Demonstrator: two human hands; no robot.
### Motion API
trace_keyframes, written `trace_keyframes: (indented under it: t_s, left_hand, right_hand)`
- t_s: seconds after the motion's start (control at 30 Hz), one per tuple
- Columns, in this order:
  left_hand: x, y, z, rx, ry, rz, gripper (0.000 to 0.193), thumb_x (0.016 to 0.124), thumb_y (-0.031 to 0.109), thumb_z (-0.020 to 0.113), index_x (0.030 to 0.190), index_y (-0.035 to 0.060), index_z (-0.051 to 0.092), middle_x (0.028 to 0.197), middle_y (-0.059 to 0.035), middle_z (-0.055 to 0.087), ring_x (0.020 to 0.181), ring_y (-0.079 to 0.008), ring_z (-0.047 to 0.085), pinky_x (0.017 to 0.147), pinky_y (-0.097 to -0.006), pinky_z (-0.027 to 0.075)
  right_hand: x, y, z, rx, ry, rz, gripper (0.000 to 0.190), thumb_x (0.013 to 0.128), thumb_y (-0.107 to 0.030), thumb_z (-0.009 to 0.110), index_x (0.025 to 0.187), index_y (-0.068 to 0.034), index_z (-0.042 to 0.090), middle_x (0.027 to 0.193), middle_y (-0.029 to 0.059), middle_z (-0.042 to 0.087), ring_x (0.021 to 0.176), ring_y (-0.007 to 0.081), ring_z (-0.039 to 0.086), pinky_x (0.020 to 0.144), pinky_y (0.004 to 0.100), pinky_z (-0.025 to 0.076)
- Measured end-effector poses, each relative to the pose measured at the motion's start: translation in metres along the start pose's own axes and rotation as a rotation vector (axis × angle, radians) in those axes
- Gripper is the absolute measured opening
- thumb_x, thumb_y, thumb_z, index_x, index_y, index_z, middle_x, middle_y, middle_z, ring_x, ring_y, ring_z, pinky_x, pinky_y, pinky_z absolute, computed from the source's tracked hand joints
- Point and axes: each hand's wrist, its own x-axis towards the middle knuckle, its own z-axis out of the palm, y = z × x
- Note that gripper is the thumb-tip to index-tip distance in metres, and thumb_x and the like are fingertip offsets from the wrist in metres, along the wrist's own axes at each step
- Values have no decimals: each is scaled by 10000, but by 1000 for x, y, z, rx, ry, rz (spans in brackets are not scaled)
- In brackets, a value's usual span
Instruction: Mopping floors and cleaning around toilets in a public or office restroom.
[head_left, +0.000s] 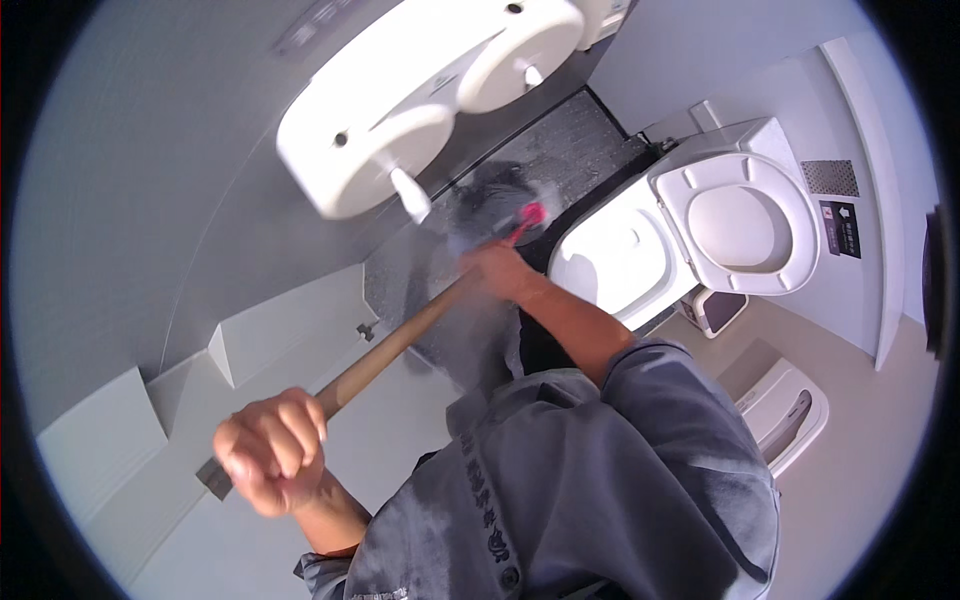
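A long wooden handle (401, 337) slants across the view above the grey floor. My left hand (274, 450) is closed around its upper end, at the lower left. Lower on the handle, near the middle of the view, my right hand (495, 270) grips it, somewhat blurred. A pink-red object (532, 214) shows just beyond my right hand; whether it is joined to the handle or held apart from it cannot be told. Past that hand a dark, blurred shape lies at the floor, and the handle's far end is not clear.
Two white wall-mounted urinals or basins (420, 127) (551, 56) stand out at the top. To the right is a white toilet (619, 262) with its seat (806, 240) raised. A small bin (712, 319) and a white wall dispenser (817, 420) sit below it. Grey partitions (292, 315) rise at left.
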Motion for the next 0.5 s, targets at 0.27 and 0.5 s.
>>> trace_keyframes:
  t_s: [0.27, 0.5]
  left_hand:
    - [4, -181, 80, -2, 168, -313, 292, 915, 233, 342, 656, 97, 355, 536, -18, 392, 560, -173, 454, 780, -404, 418]
    - [24, -177, 89, 21, -47, -374, 303, 871, 177, 360, 591, 63, 349, 555, -64, 423, 582, -211, 463, 812, -445, 397]
  right_hand:
    - [-37, 173, -134, -454, -65, 501, 179, 655, -89, 577, 827, -128, 610, 874, 97, 606, 908, 286, 567, 744, 424, 461]
    - [-38, 180, -138, -682, 16, 656, 166, 697, -116, 538, 814, -163, 646, 870, 54, 611, 940, 251, 559, 747, 430, 462]
